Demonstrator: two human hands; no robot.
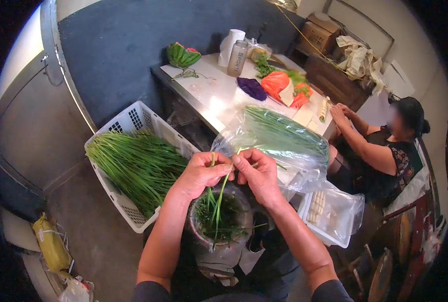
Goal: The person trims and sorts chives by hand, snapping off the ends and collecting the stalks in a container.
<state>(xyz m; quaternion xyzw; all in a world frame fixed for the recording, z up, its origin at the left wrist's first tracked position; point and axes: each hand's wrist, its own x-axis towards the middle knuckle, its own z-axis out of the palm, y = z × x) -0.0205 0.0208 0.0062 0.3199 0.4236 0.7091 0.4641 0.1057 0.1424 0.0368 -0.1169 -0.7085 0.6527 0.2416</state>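
A few long green stalks hang from between my two hands, which are close together in the middle of the view. My left hand pinches them on one side, and my right hand pinches their upper part on the other. The stalks dangle over a round bucket holding green trimmings. To the left, a white crate holds a big heap of long green stalks. Beyond my right hand, a clear plastic bag with more green stalks lies at the table edge.
On the white table are a watermelon piece, a bottle, a purple cloth and a red bag. A seated person works at the right. A white tray sits near my right forearm.
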